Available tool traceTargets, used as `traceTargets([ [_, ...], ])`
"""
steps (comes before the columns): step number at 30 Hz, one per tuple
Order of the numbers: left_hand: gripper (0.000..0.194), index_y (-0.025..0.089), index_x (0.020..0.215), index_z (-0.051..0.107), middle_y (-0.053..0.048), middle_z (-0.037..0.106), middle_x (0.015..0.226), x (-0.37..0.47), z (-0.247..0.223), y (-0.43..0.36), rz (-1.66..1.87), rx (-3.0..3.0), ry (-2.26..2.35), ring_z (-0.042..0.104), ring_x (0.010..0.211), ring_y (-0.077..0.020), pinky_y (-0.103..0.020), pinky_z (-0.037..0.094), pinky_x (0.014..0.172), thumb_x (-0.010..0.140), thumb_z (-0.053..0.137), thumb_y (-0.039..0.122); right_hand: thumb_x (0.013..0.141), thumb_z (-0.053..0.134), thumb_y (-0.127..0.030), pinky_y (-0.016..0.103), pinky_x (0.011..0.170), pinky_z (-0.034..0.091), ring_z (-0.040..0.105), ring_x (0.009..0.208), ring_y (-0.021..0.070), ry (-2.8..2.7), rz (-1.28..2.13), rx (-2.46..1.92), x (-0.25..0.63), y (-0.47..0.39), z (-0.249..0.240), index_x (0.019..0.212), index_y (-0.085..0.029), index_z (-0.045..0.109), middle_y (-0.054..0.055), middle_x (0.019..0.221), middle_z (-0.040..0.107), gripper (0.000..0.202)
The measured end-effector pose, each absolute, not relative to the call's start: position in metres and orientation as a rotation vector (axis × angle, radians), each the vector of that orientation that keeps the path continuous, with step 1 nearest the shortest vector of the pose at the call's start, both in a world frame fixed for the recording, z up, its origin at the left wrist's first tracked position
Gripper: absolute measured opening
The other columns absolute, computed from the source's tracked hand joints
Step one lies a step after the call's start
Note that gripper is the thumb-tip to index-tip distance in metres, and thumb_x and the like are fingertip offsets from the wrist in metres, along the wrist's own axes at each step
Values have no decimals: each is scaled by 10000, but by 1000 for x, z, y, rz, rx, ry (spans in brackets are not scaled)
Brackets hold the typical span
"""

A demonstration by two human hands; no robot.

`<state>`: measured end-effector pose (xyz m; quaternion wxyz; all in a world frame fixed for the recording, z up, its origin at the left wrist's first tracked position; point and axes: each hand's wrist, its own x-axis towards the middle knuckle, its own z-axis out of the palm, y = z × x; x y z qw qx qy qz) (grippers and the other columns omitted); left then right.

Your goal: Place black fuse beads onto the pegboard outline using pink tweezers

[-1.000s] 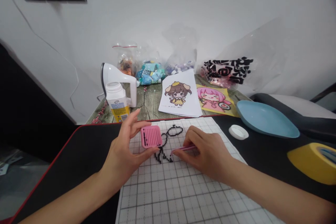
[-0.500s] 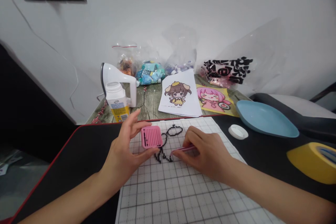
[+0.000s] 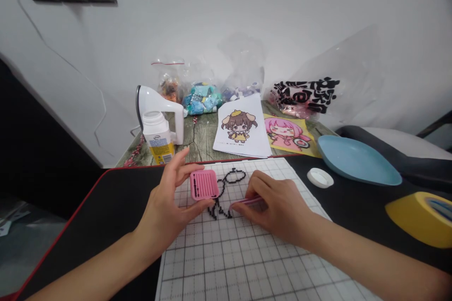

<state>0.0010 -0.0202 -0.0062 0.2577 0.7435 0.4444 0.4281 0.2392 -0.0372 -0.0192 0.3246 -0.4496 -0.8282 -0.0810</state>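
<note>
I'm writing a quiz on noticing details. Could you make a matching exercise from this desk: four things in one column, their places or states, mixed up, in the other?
Things
1. pink tray
2. tweezers
3. white cap
4. bottle

Places or states
A. in the fingers of the right hand
B. upright, with its mouth open
C. held by the left hand
D. lying on the black mat, near the blue dish

Right pairs: 1-C, 2-A, 3-D, 4-B

We've a blk tabletop [image 3: 116,207] w/ red edge: gridded board [image 3: 226,263] under our L hand [image 3: 169,197] & R hand [image 3: 278,202]; white cap [image 3: 320,178], blue tray [image 3: 356,157], yellow roll [image 3: 409,218] right of R hand. Beyond both, wood-look surface [image 3: 201,136] w/ bottle [image 3: 158,138], papers [image 3: 242,127], bags [image 3: 202,99].
</note>
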Motion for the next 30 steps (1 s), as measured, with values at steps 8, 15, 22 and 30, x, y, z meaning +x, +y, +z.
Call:
traceTargets([
  [8,828,319,1418,267,-41,686,1183,2,-5,-21,1161,2013,1209,593,1232,-269,-481,468,1054,756,762,369,912,514,-531,237,451,228,502,471,77,-2158,-217,-1174,238,-38,-18,686,-185,508,-32,637,558,413],
  [15,826,317,1417,270,-43,684,1183,2,-5,-21,1173,2009,1199,587,1239,-269,-488,461,1060,756,763,366,907,522,-537,241,451,225,486,472,74,-2157,-225,-1177,238,-37,-20,683,-187,510,-32,633,551,416],
  [22,827,314,1419,263,-44,682,1188,2,-6,-20,1165,2014,1206,589,1233,-265,-490,453,1065,760,758,371,906,532,-527,239,442,230,490,473,82,-2137,-247,-1167,238,-37,-19,687,-189,502,-34,631,551,404],
  [30,852,330,1434,243,-44,679,1204,1,-7,-20,1164,2008,1221,535,1293,-279,-550,355,1129,762,756,431,905,546,-517,233,438,252,480,482,82,-2098,-261,-1135,238,-38,-18,687,-187,498,-31,628,542,398],
])
